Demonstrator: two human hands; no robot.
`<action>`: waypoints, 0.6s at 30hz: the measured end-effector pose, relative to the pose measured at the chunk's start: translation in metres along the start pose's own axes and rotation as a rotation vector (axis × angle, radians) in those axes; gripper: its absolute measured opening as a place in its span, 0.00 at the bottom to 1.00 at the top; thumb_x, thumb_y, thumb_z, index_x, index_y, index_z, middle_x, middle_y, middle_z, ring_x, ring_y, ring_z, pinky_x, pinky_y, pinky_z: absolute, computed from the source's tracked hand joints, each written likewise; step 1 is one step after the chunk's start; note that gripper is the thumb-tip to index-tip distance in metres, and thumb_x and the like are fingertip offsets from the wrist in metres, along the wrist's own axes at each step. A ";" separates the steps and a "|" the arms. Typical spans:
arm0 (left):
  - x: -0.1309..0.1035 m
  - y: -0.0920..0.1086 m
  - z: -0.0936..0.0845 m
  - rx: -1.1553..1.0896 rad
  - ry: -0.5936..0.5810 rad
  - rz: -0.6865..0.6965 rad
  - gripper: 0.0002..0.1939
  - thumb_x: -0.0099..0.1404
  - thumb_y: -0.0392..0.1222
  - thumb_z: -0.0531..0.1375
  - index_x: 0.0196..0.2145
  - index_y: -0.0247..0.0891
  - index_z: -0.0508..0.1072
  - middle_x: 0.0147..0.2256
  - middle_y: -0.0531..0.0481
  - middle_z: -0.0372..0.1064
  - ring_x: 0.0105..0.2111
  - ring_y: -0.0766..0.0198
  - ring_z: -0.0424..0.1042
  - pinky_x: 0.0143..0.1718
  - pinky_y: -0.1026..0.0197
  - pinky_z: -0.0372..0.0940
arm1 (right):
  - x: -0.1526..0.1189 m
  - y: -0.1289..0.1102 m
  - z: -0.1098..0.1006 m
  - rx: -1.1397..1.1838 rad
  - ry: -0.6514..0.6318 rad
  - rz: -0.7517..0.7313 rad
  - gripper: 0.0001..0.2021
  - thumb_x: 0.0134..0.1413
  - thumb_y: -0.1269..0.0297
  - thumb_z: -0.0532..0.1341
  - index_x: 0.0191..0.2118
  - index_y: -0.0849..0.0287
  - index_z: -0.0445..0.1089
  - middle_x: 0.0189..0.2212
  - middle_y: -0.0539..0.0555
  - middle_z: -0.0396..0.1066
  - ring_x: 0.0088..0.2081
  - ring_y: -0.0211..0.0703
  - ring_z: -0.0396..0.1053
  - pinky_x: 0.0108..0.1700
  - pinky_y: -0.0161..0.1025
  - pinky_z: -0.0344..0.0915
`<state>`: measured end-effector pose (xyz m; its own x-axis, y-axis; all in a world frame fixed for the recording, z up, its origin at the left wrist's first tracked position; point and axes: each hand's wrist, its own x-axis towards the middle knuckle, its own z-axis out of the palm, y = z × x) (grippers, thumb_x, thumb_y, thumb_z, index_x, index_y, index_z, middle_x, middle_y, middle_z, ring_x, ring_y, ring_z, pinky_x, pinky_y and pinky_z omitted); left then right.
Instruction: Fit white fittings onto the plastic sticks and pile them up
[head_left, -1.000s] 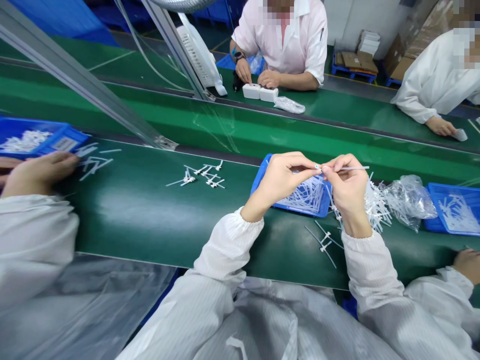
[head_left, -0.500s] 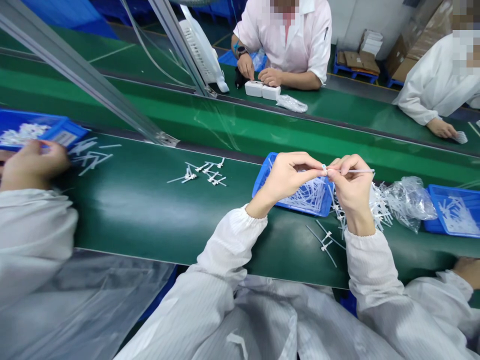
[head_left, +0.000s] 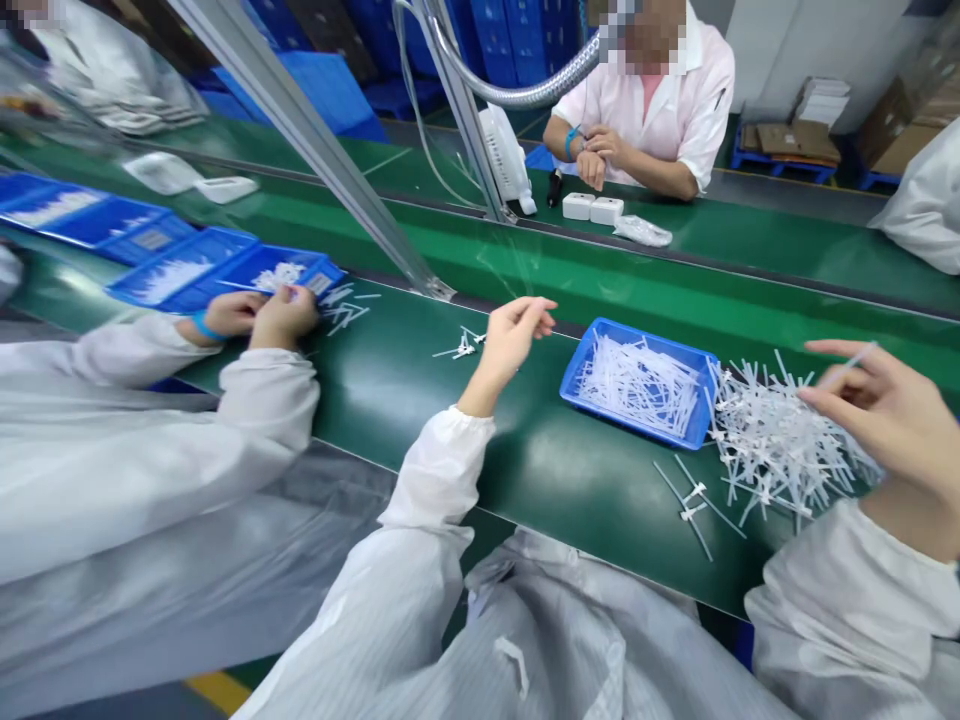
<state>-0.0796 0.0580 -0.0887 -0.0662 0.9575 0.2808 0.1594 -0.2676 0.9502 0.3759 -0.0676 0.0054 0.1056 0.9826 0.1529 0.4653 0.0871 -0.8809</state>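
Note:
My left hand [head_left: 514,335] is raised over the belt with its fingers loosely curled and slightly apart; nothing shows in them. Beside it lie a few white fittings with short tubes [head_left: 465,346], partly hidden by the hand. On the right, my right hand [head_left: 896,400] holds a thin translucent tube [head_left: 847,367] between thumb and fingers, over a heap of tubes with white fittings [head_left: 787,440]. A blue tray [head_left: 574,385] full of loose translucent tubes stands between my hands. Two tubes with white fittings [head_left: 694,505] lie in front of it.
To the left, a co-worker's hands [head_left: 281,315] are at blue trays [head_left: 225,290] of white parts, with short tubes [head_left: 346,308] alongside. A metal post [head_left: 322,150] slants over the belt. Across the divider, another person sits by white boxes [head_left: 592,207].
My hands have come apart: the left has moved left toward the fittings, the right has gone right over the heap with the tube. The view has shifted left.

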 end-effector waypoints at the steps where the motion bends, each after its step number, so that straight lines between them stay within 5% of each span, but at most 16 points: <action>1: 0.004 -0.014 -0.022 0.101 0.043 -0.046 0.22 0.75 0.57 0.60 0.45 0.35 0.83 0.33 0.46 0.78 0.30 0.65 0.74 0.33 0.62 0.66 | -0.003 0.006 -0.014 -0.041 0.065 0.028 0.31 0.38 0.51 0.85 0.52 0.46 0.83 0.21 0.53 0.73 0.21 0.42 0.65 0.22 0.46 0.58; 4: 0.007 -0.048 -0.076 0.540 0.015 -0.128 0.21 0.75 0.52 0.57 0.48 0.33 0.82 0.38 0.44 0.80 0.35 0.60 0.75 0.40 0.59 0.67 | -0.011 0.015 -0.032 -0.087 0.391 -0.030 0.23 0.49 0.46 0.80 0.51 0.37 0.83 0.19 0.50 0.67 0.18 0.39 0.58 0.19 0.47 0.47; 6: 0.001 -0.062 -0.096 0.694 -0.078 -0.136 0.16 0.69 0.47 0.63 0.46 0.34 0.83 0.39 0.43 0.80 0.38 0.57 0.75 0.46 0.56 0.68 | -0.011 0.012 -0.021 -0.116 0.423 -0.120 0.17 0.56 0.45 0.76 0.51 0.36 0.82 0.20 0.49 0.65 0.20 0.39 0.57 0.20 0.46 0.47; 10: -0.013 -0.076 -0.100 0.744 -0.295 -0.112 0.12 0.57 0.39 0.70 0.40 0.38 0.85 0.40 0.44 0.80 0.40 0.53 0.75 0.54 0.52 0.68 | 0.005 -0.001 0.045 -0.213 -0.089 -0.269 0.19 0.61 0.45 0.73 0.53 0.47 0.81 0.24 0.49 0.72 0.23 0.41 0.66 0.25 0.43 0.62; 12: -0.017 -0.075 -0.096 0.763 -0.351 -0.090 0.08 0.59 0.41 0.70 0.37 0.39 0.85 0.42 0.42 0.80 0.44 0.50 0.75 0.59 0.49 0.66 | 0.016 -0.002 0.089 -0.351 -0.304 -0.283 0.16 0.65 0.55 0.71 0.54 0.52 0.80 0.32 0.52 0.80 0.31 0.45 0.75 0.36 0.44 0.71; 15: -0.017 -0.064 -0.091 0.792 -0.347 -0.043 0.09 0.65 0.46 0.67 0.38 0.39 0.84 0.46 0.39 0.81 0.51 0.45 0.75 0.64 0.45 0.63 | 0.028 0.008 0.147 -0.629 -0.526 -0.294 0.12 0.66 0.68 0.67 0.53 0.59 0.81 0.50 0.60 0.82 0.53 0.52 0.79 0.60 0.47 0.71; 18: -0.016 -0.040 -0.080 0.760 -0.228 0.015 0.14 0.71 0.51 0.63 0.43 0.39 0.83 0.50 0.40 0.82 0.52 0.47 0.76 0.63 0.47 0.65 | 0.029 0.024 0.182 -0.774 -0.600 -0.230 0.13 0.67 0.69 0.64 0.53 0.62 0.81 0.55 0.65 0.80 0.61 0.58 0.75 0.65 0.48 0.68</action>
<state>-0.1638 0.0446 -0.1209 0.1313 0.9747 0.1807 0.7932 -0.2127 0.5706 0.2305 -0.0070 -0.0927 -0.4195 0.8942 -0.1561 0.8844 0.3638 -0.2924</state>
